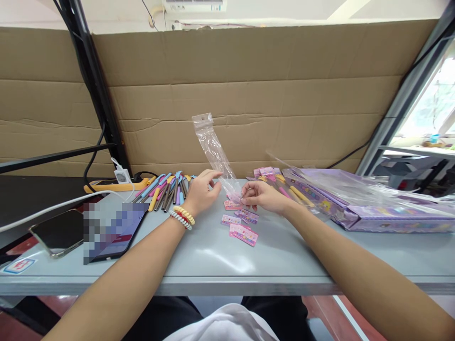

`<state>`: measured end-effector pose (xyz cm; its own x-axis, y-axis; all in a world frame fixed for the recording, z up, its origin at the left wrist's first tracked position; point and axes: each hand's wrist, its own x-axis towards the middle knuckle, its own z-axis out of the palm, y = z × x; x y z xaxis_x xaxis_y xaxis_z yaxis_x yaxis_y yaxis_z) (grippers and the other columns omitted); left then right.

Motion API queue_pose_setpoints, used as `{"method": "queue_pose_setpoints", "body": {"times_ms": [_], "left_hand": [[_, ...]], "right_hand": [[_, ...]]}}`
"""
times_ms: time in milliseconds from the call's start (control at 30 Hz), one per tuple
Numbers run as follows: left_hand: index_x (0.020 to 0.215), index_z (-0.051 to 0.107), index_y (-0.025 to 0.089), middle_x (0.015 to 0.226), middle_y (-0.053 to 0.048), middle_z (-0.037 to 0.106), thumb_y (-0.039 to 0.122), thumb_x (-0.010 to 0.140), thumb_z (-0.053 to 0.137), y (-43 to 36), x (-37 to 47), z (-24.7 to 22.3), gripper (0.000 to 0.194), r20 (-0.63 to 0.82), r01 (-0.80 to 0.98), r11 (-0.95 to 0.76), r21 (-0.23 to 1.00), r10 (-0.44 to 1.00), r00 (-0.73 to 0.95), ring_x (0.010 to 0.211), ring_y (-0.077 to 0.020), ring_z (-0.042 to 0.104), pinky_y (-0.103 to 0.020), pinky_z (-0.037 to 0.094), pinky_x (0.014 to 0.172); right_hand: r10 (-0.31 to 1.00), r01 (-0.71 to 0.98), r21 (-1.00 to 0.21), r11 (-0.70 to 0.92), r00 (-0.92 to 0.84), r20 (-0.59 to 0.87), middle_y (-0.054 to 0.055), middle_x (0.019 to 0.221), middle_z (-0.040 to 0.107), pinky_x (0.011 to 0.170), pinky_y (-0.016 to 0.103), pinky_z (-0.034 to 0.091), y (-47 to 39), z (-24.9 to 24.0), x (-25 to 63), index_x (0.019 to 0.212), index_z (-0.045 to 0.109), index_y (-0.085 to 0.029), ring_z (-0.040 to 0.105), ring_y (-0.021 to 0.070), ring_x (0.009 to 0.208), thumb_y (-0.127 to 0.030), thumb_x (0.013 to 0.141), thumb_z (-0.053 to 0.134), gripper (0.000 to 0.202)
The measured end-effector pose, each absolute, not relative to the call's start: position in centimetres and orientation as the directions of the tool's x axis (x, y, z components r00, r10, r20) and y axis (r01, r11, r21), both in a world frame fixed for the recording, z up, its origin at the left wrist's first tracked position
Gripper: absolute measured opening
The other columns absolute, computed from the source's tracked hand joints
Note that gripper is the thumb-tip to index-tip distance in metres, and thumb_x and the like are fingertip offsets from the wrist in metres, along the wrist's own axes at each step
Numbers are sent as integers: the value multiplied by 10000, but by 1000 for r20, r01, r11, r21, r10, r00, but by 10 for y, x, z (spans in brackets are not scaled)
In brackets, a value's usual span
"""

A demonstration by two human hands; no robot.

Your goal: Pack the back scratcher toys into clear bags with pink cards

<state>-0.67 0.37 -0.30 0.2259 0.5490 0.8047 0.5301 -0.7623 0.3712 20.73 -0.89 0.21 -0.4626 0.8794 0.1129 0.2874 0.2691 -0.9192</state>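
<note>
- Above the smooth grey table [277, 263], a person's right hand [260, 195] pinches the lower end of a long clear plastic bag [213, 142], its top leaning left.
- The left hand [202, 192] is at the bag's left edge, fingers loosely bent; whether it grips, I can't tell.
- Small pink and purple printed cards [244, 235] lie nearer the person.

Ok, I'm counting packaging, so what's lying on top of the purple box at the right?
Clear plastic packaging lies across the top of the purple box, one piece jutting past its left end. Whatever lies beneath that plastic is covered and can't be made out.
</note>
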Motion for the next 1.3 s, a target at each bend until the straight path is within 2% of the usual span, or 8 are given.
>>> {"method": "queue_pose_setpoints", "body": {"times_ms": [367,533,700,833,933,1067,1167,1300], "left_hand": [[1038,594,152,1007,-56,622,153,767,517,3,-6,-3,282,755,511,-742,434,609,243,677,-90,554,-226,446,600],[1356,255,194,1087,-77,571,224,763,577,4,-2,-7,675,674,356,-686,635,717,180,642,-69,538,-242,442,603],[1386,74,243,939,-12,581,252,770,594,5,0,-5,806,542,89,-554,828,831,128,583,-60,539,-226,431,549],[1386,94,221,798,36,581,206,753,613,4,0,-1,819,504,40,-508,860,860,83,539,-63,535,-218,431,523],[1392,116,218,778,40,601,190,744,625,2,0,0,825,491,37,-497,867,865,103,530,-60,528,-209,426,512],[1397,153,193,774,27,627,186,735,643,0,2,0,823,484,28,-496,868,856,179,537,-62,528,-204,419,505],[1386,201,178,766,23,630,202,728,654,0,2,0,799,484,14,-497,868,850,207,539,-64,528,-205,416,499],[1332,294,162,745,23,629,245,729,653,0,0,0,707,476,29,-491,871,856,200,537,-64,525,-205,417,505]], "right_hand": [[932,306,-897,319,-270,240,-37,552,600,463,233,374,-3,1,215,942,494,-174,475,91,473,-258,574,768,467],[922,321,-870,375,-229,312,-36,600,586,467,236,380,-3,2,212,929,503,-177,488,97,513,-307,594,756,439],[902,323,-862,391,-319,289,-37,646,564,465,228,396,-6,1,209,949,501,-181,494,93,544,-273,636,722,394],[901,324,-891,318,-397,177,-24,692,590,471,223,409,-8,0,208,1059,459,-184,530,108,591,-243,642,727,499],[882,339,-905,257,-466,76,-19,656,589,482,237,423,-10,0,206,1087,486,-167,549,125,595,-309,665,724,505],[843,410,-870,272,-537,10,5,604,572,494,253,415,-11,2,204,831,633,-121,526,116,552,-414,718,660,316],[830,449,-833,324,-557,23,12,576,576,494,253,386,-11,3,205,682,637,-125,490,98,504,-428,737,630,308],[848,518,-766,380,-526,65,18,553,589,489,248,366,-11,5,207,627,618,-141,486,101,491,-413,735,618,292]]}}
